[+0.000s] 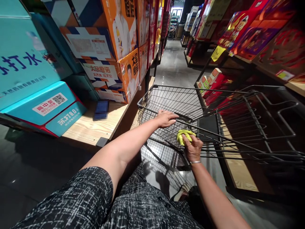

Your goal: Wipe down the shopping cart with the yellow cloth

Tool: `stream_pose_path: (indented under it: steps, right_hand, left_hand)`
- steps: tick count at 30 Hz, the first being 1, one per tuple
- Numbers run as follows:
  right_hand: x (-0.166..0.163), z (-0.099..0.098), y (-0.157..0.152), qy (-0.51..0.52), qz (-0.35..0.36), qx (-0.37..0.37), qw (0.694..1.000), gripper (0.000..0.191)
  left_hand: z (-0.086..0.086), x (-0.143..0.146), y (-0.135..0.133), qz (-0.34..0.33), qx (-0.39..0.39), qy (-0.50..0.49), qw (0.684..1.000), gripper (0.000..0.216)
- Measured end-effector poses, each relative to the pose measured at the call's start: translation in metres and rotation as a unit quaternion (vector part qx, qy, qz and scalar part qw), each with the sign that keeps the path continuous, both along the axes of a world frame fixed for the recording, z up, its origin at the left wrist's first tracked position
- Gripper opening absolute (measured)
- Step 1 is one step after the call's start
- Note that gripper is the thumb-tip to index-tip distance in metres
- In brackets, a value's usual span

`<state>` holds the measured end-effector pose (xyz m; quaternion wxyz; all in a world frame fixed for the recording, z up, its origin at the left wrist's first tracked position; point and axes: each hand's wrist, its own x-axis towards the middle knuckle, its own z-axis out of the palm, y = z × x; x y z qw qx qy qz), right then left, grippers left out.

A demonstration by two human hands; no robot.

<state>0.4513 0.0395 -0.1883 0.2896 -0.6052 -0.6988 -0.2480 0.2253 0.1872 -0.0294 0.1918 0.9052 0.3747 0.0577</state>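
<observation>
A black wire shopping cart [175, 90] stands in front of me in the aisle. My left hand [166, 119] lies on the cart's near top rail with its fingers stretched out. Bunched in my right hand [194, 148] is a yellow-green cloth [183, 136], pressed against the near side of the cart just below that rail. The right fingers are closed around the cloth, and part of it is hidden by them. Through the wire mesh the cart's basket shows no goods.
On the left, a wooden shelf [116, 119] carries teal cartons [45, 105], orange cartons [130, 74] and a dark blue phone-like object [101, 110]. Red gift boxes [232, 27] line the right shelves, one with a yellow tag [217, 53]. The aisle floor [172, 58] runs ahead.
</observation>
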Motion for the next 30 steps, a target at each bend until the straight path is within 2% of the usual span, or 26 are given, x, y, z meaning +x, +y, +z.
stream_pose_path:
  steps: [3,5,9,12,15,17,21,25,27,28,30]
  right_hand:
    - [-0.018,-0.041,0.005,-0.015,-0.002,-0.076,0.997,0.041]
    - [-0.026,-0.060,0.007,-0.006,-0.007,-0.129,0.992,0.042]
    - [-0.032,-0.079,0.009,-0.008,0.035,-0.256,0.966,0.044]
    - [-0.032,-0.083,0.006,-0.013,0.037,-0.301,0.953,0.040]
    - [-0.032,-0.073,0.004,-0.022,0.022,-0.305,0.952,0.041]
    - [-0.029,-0.055,0.002,-0.039,0.017,-0.287,0.957,0.044]
    - [-0.009,0.000,-0.005,-0.045,0.015,-0.181,0.982,0.047]
    - [0.023,0.054,-0.013,-0.002,-0.014,-0.049,0.999,0.045]
    - [0.032,0.063,-0.015,0.015,-0.037,-0.011,0.999,0.043]
    - [0.033,0.060,-0.016,0.020,-0.047,-0.003,0.999,0.042]
    - [0.028,0.042,-0.016,0.018,-0.056,-0.019,0.998,0.041]
  left_hand:
    - [-0.002,0.013,-0.008,-0.050,0.013,-0.009,0.999,0.047]
    - [-0.006,0.016,-0.009,-0.052,0.009,-0.020,0.998,0.046]
    - [-0.015,0.017,0.001,-0.024,0.002,-0.038,0.999,0.040]
    - [-0.019,0.018,0.007,-0.005,-0.008,-0.049,0.999,0.036]
    - [-0.020,0.018,0.010,0.012,-0.010,-0.057,0.998,0.034]
    - [-0.019,0.016,0.010,0.018,-0.011,-0.062,0.998,0.034]
    - [-0.019,0.010,0.013,0.029,-0.013,-0.074,0.997,0.035]
    - [-0.021,0.002,0.021,0.068,-0.030,-0.064,0.995,0.039]
    - [-0.022,-0.003,0.026,0.067,-0.032,-0.065,0.995,0.039]
    - [-0.022,-0.005,0.029,0.064,-0.030,-0.065,0.995,0.039]
    - [-0.023,-0.008,0.033,0.063,-0.026,-0.063,0.996,0.038]
